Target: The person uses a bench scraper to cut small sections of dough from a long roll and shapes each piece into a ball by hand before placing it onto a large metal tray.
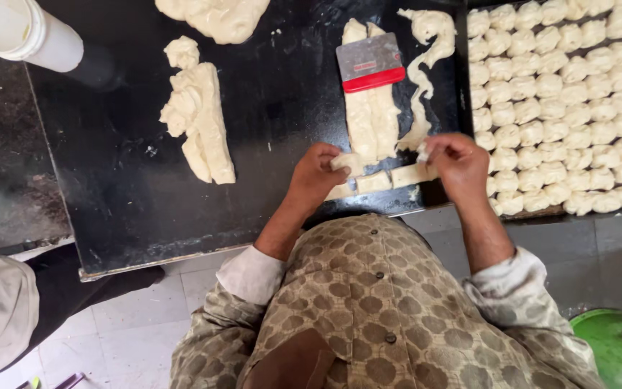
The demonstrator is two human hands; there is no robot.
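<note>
My left hand [316, 173] pinches a small cut piece of pale dough [345, 163] at the near end of two long dough strips [368, 115]. My right hand [458, 162] grips another small dough piece [422, 153] just right of those strips. Short cut pieces [376, 181] lie between my hands along the front of the black work surface [124, 180]. A metal dough scraper with a red handle [370, 63] rests across the strips' far end.
A tray [534, 213] at the right holds several rows of small dough balls [563, 108]. More dough lies at left [199, 119] and at the far edge [217, 16]. A white cup [26, 32] stands far left. A green bin [620, 346] sits at the lower right.
</note>
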